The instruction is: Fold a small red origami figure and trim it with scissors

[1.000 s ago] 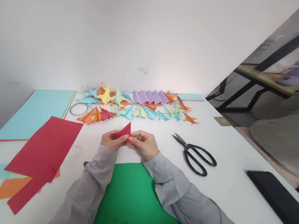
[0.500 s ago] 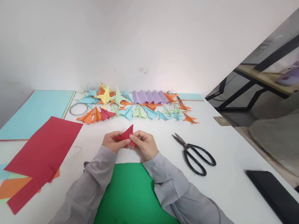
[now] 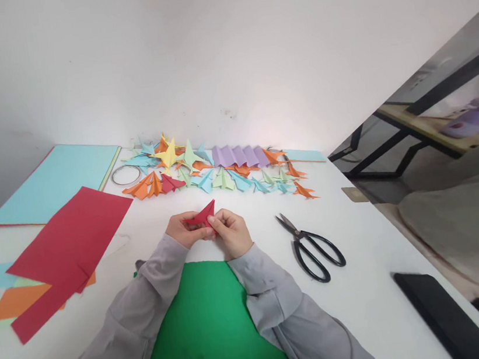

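Between my two hands is a small piece of folded red paper (image 3: 204,214), its pointed tip sticking up and to the right. My left hand (image 3: 183,229) grips its left side, thumb laid along the front. At the right side, my right hand (image 3: 231,232) pinches the paper between thumb and fingers. Fingertips behind the paper are partly hidden. Both hands are just above the white table, past the far edge of a green sheet (image 3: 210,330). Beyond them lie many folded paper shapes, among them a yellow one (image 3: 168,154) and a purple pleated strip (image 3: 240,156).
Black-handled scissors (image 3: 311,246) lie open to the right. A dark flat object (image 3: 447,314) rests near the right edge. On the left are red sheets (image 3: 72,231), orange paper (image 3: 19,301) and a light blue stack (image 3: 54,183). A wire coil (image 3: 126,175) sits near the wall.
My left thumb has shifted slightly down and right on the red paper, and the left hand has moved a little. The paper's tip stays nearly in place. Everything on the table is unchanged.
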`<state>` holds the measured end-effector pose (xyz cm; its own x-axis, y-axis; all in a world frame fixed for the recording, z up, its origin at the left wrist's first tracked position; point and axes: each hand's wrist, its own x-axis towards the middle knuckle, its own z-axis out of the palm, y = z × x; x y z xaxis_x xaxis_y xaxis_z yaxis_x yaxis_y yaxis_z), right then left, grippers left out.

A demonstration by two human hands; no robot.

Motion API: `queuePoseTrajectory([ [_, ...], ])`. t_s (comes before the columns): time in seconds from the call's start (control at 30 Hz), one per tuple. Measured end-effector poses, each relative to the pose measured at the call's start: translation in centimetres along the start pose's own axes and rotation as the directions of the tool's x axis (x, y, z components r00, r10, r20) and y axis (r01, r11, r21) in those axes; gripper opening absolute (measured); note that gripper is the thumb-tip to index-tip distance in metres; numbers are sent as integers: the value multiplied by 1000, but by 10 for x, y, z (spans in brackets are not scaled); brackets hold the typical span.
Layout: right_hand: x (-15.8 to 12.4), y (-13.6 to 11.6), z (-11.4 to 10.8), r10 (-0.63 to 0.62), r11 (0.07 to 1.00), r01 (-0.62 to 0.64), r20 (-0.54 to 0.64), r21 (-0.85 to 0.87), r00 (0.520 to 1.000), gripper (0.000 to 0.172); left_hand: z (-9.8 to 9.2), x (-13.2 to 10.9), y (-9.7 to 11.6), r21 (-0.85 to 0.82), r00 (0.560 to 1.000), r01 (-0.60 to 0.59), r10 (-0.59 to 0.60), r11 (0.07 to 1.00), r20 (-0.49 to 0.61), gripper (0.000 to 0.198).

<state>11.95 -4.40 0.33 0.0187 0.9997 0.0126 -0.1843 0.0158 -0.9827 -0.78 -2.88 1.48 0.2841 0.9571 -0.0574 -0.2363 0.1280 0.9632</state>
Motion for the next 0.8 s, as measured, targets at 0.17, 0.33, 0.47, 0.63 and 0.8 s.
queuePoseTrajectory([
  [0.17,0,1,-1,-22,1000,22,15,-5,1000,37,1,-1,0,-14,1000,4,-3,1000,31,32],
  [0.33,0,2,-2,-3,999,1,26,48,1000,37,1,-1,2,17,1000,14,-14,1000,18,29],
  [0.47,1,3,-2,25,995,-27,19,92,1000,36,1,-1,3,-20,999,-20,21,1000,24,29],
  [0.63,1,2,-1,46,993,-47,16,110,999,36,2,-2,7,-54,999,17,-18,998,-31,30],
  [0.8,0,0,0,73,987,-74,18,141,997,42,-1,0,5,-28,999,32,-32,999,7,30],
])
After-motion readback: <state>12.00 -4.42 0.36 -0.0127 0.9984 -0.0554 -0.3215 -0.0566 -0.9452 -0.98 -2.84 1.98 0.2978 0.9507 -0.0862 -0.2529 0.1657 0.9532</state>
